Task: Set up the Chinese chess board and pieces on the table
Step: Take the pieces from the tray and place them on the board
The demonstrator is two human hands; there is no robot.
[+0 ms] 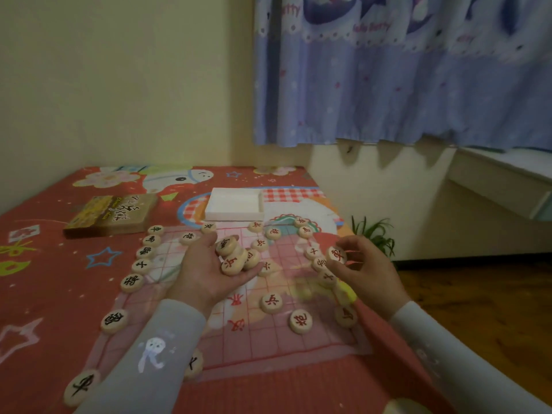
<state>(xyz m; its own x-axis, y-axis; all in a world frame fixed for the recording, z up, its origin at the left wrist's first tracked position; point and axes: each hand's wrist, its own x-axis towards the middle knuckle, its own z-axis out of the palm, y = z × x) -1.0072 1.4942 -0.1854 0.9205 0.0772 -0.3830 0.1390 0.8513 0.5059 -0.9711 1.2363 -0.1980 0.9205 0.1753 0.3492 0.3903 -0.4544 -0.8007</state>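
Right hand (363,265): pinches one red-lettered piece (337,254) between thumb and fingertips, over the right edge of the board (268,336).

Left hand (206,270): palm up, fingers curled round a small pile (236,255) of several pieces held above mid-board.

Board: thin, pale pink sheet with a red printed grid, lying flat on a red cartoon-print cloth (44,294); it looks soft and slightly rumpled at the near edge.

Pieces: round, flat discs of pale wood, characters inked red or black. A black-lettered row (145,252) runs along the left edge; red ones (321,264) line the right edge, and a few more sit on the grid.

Progress (judged): well past half. Board laid, most back ranks filled; the pile and the pinched piece are left to place.

Beyond: white shallow tray (236,204), empty as far as seen; brown printed lid (113,215) left of it.
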